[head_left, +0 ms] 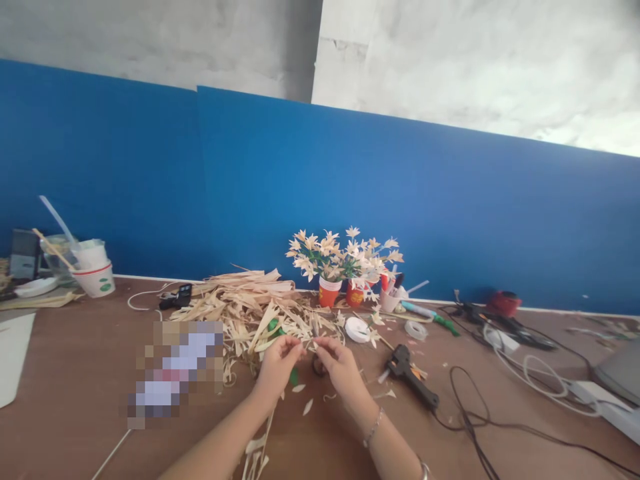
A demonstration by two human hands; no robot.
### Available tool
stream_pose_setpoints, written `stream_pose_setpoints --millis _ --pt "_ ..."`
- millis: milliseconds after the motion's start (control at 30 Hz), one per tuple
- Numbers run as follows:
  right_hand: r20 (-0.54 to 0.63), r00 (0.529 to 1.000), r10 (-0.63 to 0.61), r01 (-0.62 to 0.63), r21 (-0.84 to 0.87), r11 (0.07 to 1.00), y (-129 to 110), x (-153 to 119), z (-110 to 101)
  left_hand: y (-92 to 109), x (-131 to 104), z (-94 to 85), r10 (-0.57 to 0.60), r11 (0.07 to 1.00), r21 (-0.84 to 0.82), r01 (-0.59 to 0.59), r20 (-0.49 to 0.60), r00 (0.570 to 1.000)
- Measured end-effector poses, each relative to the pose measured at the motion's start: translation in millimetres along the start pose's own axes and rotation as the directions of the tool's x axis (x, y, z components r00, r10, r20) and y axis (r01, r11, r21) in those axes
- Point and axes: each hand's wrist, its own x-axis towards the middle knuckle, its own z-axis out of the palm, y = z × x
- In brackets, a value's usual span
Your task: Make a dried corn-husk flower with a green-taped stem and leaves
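Note:
Near the middle of the brown table, my left hand (281,363) and my right hand (337,363) are raised close together with their fingertips almost meeting. Each hand is closed in a pinch on something small and pale, too small to name. Behind and left of them spreads a pile of dried pale husk strips (250,297). Loose petal-like pieces (307,407) lie on the table below my hands. Dark scissors handles (319,365) show partly between the hands. Behind them, pale artificial flowers (327,250) stand in a red paper cup (329,293).
A black glue gun (413,380) lies to the right, its cable running right. Beside my right hand are a white tape roll (357,329) and a clear one (416,330). White cups (95,277) stand far left. A power strip (607,407) and cables lie far right. A blue partition (400,180) rises behind.

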Motion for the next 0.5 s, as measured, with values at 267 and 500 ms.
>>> stream_pose_setpoints --millis 267,500 --pt "-0.029 0.992 -0.121 0.120 -0.026 0.992 -10 -6 1 13 -8 4.1 -0.103 0.981 -0.157 0.112 0.062 0.993" --pt "-0.042 0.971 -0.237 0.226 -0.183 0.957 -13 -10 1 9 -8 4.6 -0.123 0.968 -0.202 0.146 0.121 0.985"
